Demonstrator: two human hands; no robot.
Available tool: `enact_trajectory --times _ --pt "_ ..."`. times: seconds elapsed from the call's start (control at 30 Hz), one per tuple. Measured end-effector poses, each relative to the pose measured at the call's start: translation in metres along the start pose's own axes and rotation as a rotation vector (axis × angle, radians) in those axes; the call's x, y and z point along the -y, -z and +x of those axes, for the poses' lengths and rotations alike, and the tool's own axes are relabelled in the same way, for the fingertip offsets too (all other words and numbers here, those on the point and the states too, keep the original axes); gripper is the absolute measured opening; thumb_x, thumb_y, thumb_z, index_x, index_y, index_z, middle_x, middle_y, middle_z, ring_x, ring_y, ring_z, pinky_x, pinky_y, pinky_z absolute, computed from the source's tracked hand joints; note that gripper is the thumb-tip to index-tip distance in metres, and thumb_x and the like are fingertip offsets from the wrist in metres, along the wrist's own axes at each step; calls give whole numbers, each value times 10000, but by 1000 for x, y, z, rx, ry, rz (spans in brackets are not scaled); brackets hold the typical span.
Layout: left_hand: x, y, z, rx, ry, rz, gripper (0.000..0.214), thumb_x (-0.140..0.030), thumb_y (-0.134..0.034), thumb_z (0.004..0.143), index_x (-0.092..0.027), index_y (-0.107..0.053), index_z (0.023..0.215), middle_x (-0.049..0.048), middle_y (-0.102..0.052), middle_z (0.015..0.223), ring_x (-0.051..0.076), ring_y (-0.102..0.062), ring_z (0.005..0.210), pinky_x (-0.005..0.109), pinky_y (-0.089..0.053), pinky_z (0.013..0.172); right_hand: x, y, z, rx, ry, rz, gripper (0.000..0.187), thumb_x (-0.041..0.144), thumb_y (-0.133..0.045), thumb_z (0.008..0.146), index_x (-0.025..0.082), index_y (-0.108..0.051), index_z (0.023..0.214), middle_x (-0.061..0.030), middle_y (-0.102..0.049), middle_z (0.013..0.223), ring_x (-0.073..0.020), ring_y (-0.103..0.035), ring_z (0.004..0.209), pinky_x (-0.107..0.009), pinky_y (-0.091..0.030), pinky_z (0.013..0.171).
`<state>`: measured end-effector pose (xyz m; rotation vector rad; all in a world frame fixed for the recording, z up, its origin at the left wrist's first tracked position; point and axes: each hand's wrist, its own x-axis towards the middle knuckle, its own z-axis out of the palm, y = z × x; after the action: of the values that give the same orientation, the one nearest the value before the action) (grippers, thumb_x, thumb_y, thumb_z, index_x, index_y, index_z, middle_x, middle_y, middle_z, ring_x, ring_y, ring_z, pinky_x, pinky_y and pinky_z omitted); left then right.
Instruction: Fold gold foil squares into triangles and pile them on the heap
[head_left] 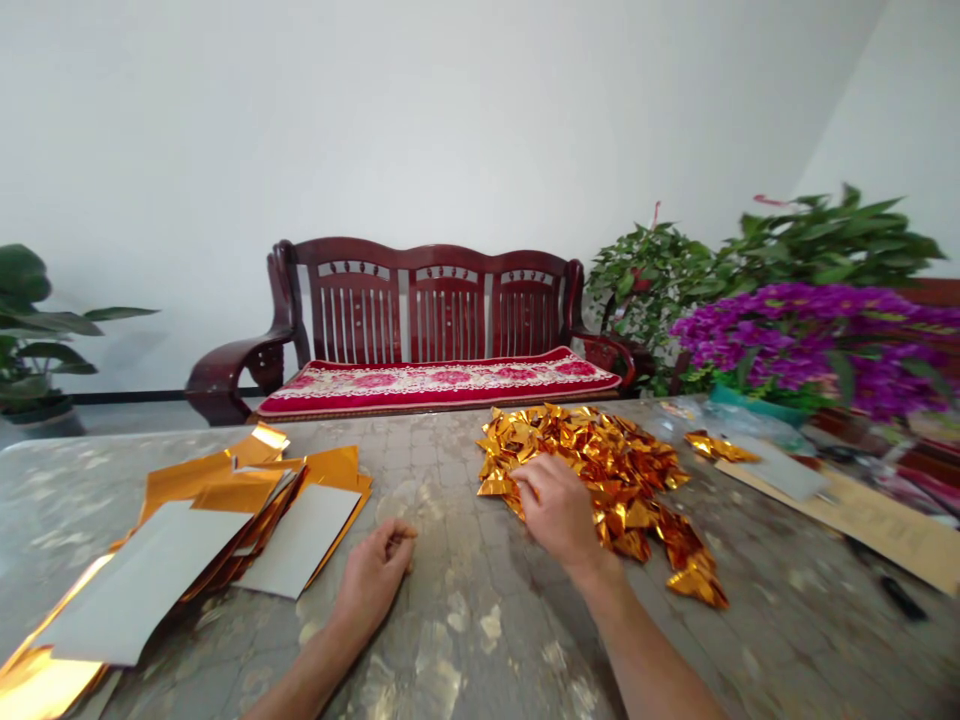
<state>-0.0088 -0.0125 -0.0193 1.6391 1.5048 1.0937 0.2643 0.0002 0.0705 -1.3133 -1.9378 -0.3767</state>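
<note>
My right hand (555, 510) rests on the near left edge of a heap of folded gold foil pieces (600, 460), its fingers curled and touching one of them. My left hand (375, 575) lies on the table (465, 620) with its fingers loosely curled and nothing visible in it. It sits just right of a spread stack of flat gold and silver foil sheets (225, 530).
A dark wooden bench with a red cushion (420, 330) stands behind the table. Purple flowers (810, 340) and green plants fill the right side. Brown paper (877, 520), a lone folded gold piece (716, 447) and a dark pen (900, 597) lie at the right.
</note>
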Motion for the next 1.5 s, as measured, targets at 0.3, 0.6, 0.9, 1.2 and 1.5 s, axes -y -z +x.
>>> enact_trajectory --times 0.3,0.6,0.9,1.2,1.5 --pt "-8 17 1 -349 -112 22 256 -417 -518 829 -198 -614 921 23 -681 824 178 -619 743 291 -494 749 67 -67 -43 413 360 184 137 149 -548 899 207 -661 849 -26 -621 848 -172 -531 839 -279 -390 734" --pt "-8 96 34 -332 25 434 240 -237 -512 812 -163 -660 986 79 -719 1017 205 -660 956 311 -476 892 66 -69 -42 443 313 283 175 70 -554 874 191 -681 876 -29 -623 855 -171 -541 874 -276 -407 768" --pt "-3 123 25 -22 269 935 421 -355 -670 753 -194 -648 1141 156 -602 1231 309 -598 1136 363 -461 908 65 -70 -43 437 285 327 222 69 -488 921 202 -664 893 -30 -619 885 -179 -551 903 -292 -425 795" --pt "-9 116 22 -4 261 966 216 -214 -518 870 -147 -671 1006 157 -688 1070 277 -661 1032 334 -492 819 65 -72 -42 430 275 330 236 68 -476 917 211 -662 895 -30 -625 888 -183 -562 911 -303 -445 811" --pt "2 106 24 -23 261 1013 360 -140 -331 933 -78 -667 1049 224 -685 1082 304 -674 1018 377 -500 816 66 -70 -42 425 272 327 233 78 -479 916 217 -665 898 -30 -626 882 -186 -567 903 -305 -452 800"
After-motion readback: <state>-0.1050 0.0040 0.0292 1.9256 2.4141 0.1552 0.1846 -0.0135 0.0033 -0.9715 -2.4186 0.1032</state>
